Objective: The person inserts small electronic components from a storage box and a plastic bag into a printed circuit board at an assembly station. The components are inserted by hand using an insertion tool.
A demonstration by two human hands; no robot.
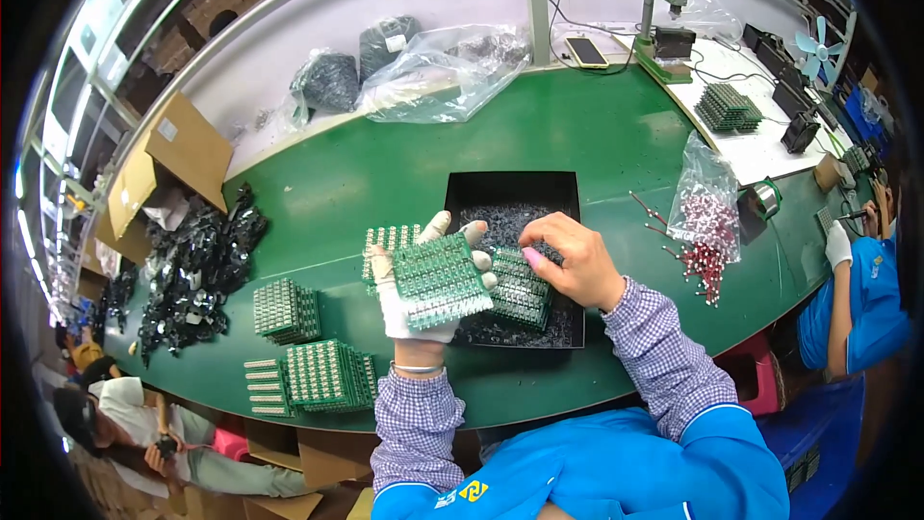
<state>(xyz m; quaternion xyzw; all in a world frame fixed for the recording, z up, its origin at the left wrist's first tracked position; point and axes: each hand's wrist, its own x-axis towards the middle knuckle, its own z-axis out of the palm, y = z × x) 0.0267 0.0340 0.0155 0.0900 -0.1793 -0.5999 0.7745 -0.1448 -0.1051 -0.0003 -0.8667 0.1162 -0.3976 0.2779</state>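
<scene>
The gloved left hand (416, 300) clamped 1 green circuit panel (440, 280) flat; the bare right hand (570, 260), fingers curled together, should have picked small parts gently from the black tray (513, 192) beneath it.

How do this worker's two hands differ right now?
The left hand wears a white glove; the right hand is bare. The left hand lifts a green circuit board above the table, while the right hand reaches into the black tray, fingers on another board there. Both sleeves are checked under blue.
</scene>
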